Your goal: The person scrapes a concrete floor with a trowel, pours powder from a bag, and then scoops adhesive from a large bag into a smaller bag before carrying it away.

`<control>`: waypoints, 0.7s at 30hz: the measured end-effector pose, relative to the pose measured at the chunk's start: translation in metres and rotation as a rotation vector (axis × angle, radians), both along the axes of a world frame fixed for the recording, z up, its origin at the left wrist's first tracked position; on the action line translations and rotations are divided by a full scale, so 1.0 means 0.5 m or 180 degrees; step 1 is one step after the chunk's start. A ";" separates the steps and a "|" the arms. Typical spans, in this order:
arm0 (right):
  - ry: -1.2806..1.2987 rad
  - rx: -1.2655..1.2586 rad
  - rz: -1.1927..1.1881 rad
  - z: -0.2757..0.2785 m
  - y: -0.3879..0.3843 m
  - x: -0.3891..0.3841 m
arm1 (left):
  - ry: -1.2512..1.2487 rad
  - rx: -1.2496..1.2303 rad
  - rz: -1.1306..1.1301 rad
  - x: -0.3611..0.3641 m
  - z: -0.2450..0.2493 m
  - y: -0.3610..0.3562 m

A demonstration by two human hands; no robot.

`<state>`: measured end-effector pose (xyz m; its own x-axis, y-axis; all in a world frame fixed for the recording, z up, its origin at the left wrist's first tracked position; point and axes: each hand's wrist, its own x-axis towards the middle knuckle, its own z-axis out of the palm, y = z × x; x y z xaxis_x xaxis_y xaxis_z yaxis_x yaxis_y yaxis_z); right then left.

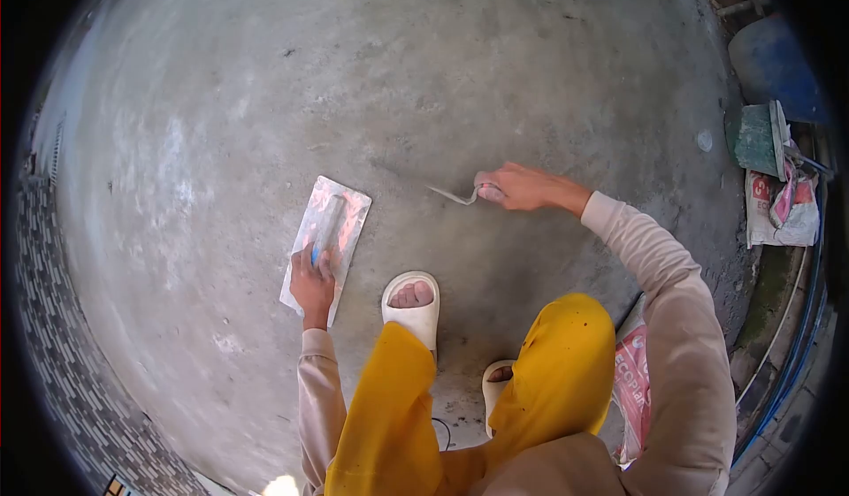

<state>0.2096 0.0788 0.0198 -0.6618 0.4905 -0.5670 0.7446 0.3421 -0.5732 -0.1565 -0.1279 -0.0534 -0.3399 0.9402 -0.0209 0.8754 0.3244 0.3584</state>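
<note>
My left hand (313,286) is closed around the lower end of the handle of a rectangular finishing trowel (352,206). The trowel's bright metal plate lies over the grey concrete floor (248,98), left of my foot. Out to the right, my right hand (513,186) grips a small hand trowel (455,197) by its handle, which my fingers mostly hide. Its bent neck shows, and the blade points left, low over the floor or touching it; its grey blends with the concrete. A gap separates the two tools.
Between my arms is my foot in a white sandal (412,306). A printed sack (632,377) lies beside my right knee. Along the right edge stand a green bucket (757,142), a blue barrel (778,67), another sack (783,217) and blue hoses (803,341). A patterned wall (80,346) borders the left.
</note>
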 end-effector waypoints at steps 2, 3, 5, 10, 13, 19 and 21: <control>0.0127 0.0152 0.0055 -0.044 0.037 0.026 | 0.0005 -0.0090 -0.0003 -0.003 0.004 0.000; 0.0335 0.0364 -0.0098 -0.067 0.085 0.057 | 0.0008 -0.0120 0.0020 0.000 0.007 -0.002; -0.0108 0.0628 -0.0811 -0.051 0.169 0.084 | -0.0026 -0.0138 0.0023 0.001 0.008 -0.008; 0.0123 0.0606 -0.1038 0.002 0.118 0.077 | -0.0169 -0.0225 0.0132 0.008 0.009 0.001; 0.0229 0.0043 -0.0119 0.001 -0.019 0.068 | -0.0169 -0.0278 0.0093 0.001 0.009 -0.001; -0.0523 0.1258 -0.1468 -0.004 0.076 0.325 | -0.0340 -0.0282 0.0010 -0.013 0.001 -0.012; -0.0561 0.1107 -0.1447 0.054 0.013 0.340 | -0.0407 -0.0312 -0.0063 -0.001 0.003 0.007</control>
<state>0.3794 0.0852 0.0468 -0.2525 0.8790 -0.4046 0.9340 0.1123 -0.3391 -0.1569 -0.1244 -0.0521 -0.3101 0.9380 -0.1547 0.8311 0.3465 0.4349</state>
